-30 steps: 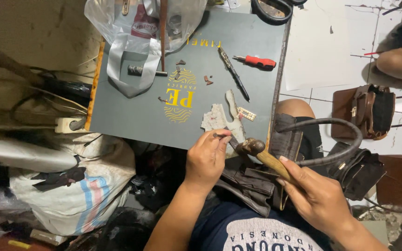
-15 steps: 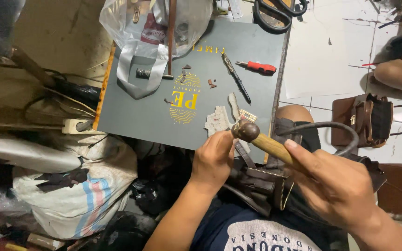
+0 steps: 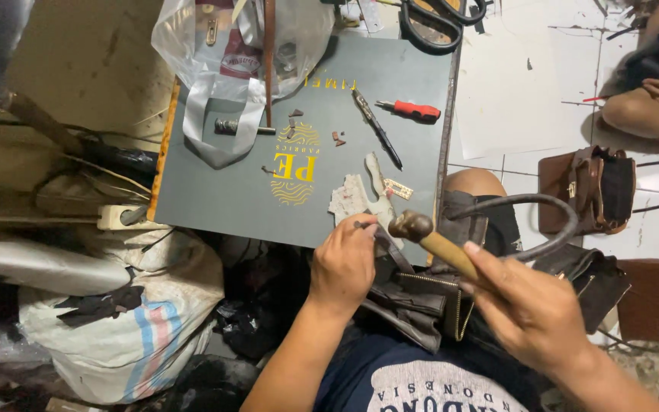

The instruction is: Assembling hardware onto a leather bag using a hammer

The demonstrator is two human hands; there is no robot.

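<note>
— What's hard to see here?

— Your left hand (image 3: 342, 263) covers whatever small piece it pinches at the edge of the grey board (image 3: 215, 191); you can't tell what it is. The dark bag (image 3: 436, 297) on your lap is half hidden under both arms.

— And the hammer (image 3: 429, 236)?

— Your right hand (image 3: 532, 309) grips its wooden handle, the head raised just beside your left fingers.

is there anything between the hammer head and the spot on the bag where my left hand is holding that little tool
Nothing visible. The hammer in the right hand hangs just right of the left hand, which pinches a small tool against the dark bag. Only the left fingers sit close beside that spot.
</note>
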